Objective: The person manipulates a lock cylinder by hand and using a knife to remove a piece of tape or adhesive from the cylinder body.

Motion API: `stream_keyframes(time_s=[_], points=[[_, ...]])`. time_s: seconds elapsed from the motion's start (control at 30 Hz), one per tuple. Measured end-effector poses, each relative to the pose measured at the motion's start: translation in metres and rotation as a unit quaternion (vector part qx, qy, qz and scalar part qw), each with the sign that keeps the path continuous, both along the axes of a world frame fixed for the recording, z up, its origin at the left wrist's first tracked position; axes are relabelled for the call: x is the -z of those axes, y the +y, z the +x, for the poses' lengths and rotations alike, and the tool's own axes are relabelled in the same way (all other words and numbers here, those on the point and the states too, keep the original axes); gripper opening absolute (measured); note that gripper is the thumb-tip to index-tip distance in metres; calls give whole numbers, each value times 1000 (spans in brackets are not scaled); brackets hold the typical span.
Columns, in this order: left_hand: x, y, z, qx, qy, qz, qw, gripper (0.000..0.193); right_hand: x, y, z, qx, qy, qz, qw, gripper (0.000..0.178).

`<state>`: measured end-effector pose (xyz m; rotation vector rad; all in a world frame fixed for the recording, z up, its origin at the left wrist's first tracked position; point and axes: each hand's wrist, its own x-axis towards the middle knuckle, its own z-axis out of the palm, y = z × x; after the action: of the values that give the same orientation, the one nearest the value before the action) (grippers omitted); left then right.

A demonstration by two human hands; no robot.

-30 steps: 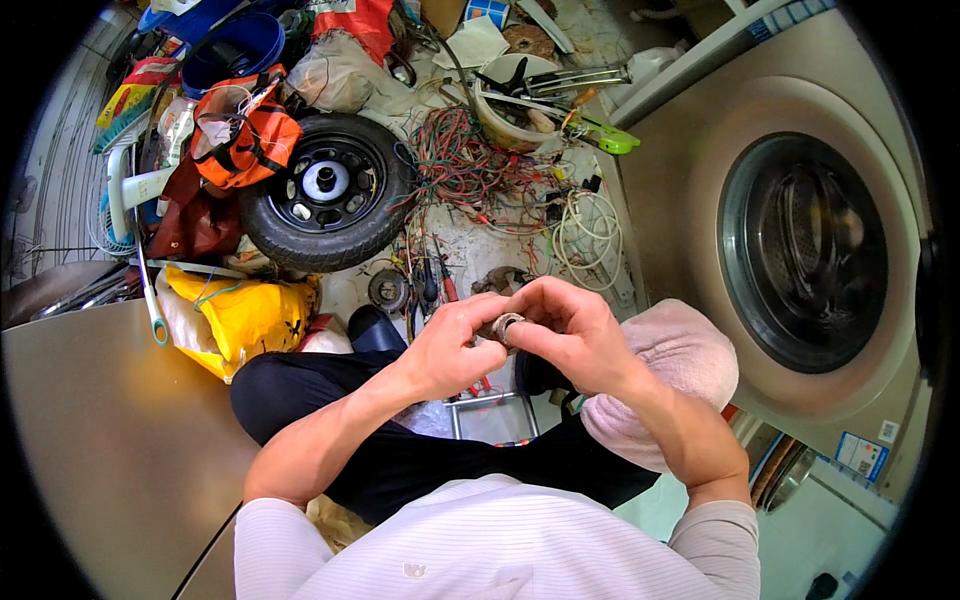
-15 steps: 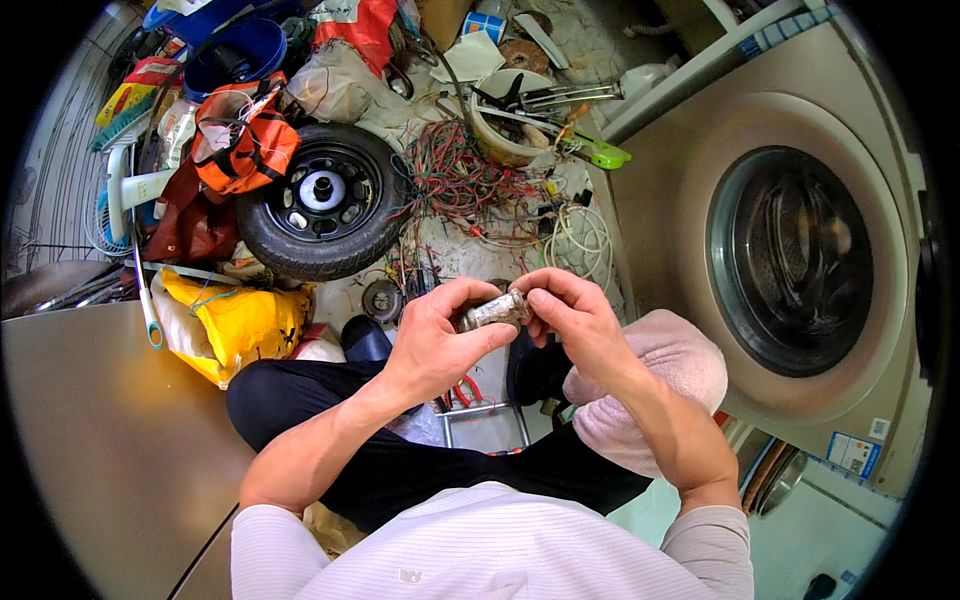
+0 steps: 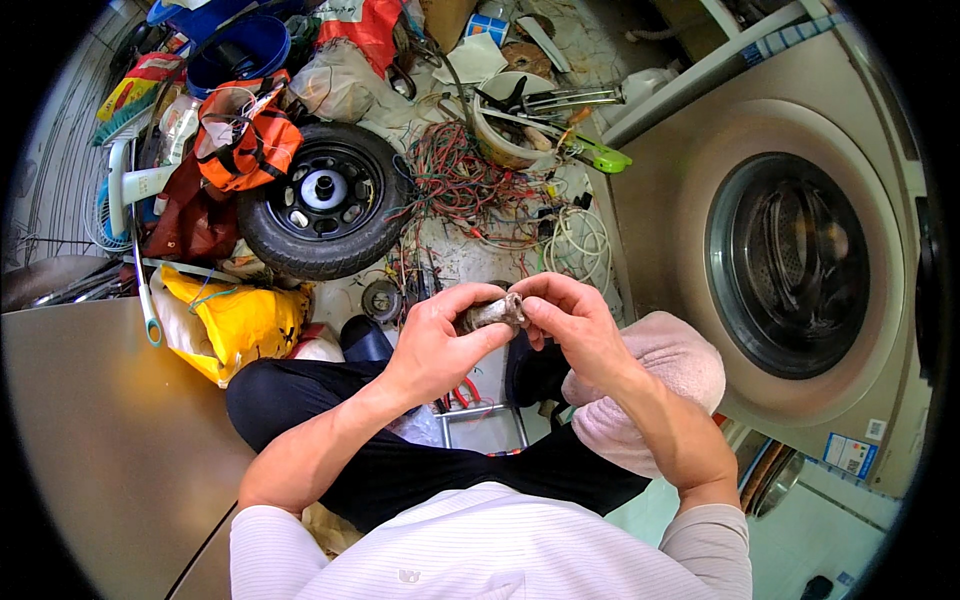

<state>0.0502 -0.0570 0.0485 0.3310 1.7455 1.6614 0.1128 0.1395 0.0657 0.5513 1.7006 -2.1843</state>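
Observation:
A short, grimy silver-grey metal cylinder [image 3: 491,314] is held level above my lap, its right end tipped slightly up. My left hand [image 3: 432,338] wraps its body, thumb along the near side and fingers behind. At the right end, the thumb and forefinger of my right hand [image 3: 578,325] pinch close together on the rim. Whether a small piece sits between those fingertips is hidden. Under my hands, red-handled pliers [image 3: 465,392] lie beside a metal frame [image 3: 485,425] on the floor between my legs.
A small black-rimmed tyre [image 3: 375,200] lies ahead to the left, beside an orange bag [image 3: 245,145]. Tangled wires [image 3: 460,175] spread across the floor, with a tub of tools [image 3: 500,150] behind them. A front-loading washing machine [image 3: 690,250] stands close on my right. A pink cloth [image 3: 670,365] covers my right knee.
The cylinder has turned a little in my fingers, so its open right end faces more toward me. My right fingertips have shifted slightly at that end. Both arms stay nearly in place.

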Motion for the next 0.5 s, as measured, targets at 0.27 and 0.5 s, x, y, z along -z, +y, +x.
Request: stream_keyframes(time_s=[0.27, 0.5], points=[[15, 2, -2, 9, -158, 178, 971, 32, -7, -4, 4, -2, 46, 41, 998, 21], [22, 2, -3, 33, -225, 199, 953, 33, -13, -4, 4, -25, 69, 52, 996, 26]])
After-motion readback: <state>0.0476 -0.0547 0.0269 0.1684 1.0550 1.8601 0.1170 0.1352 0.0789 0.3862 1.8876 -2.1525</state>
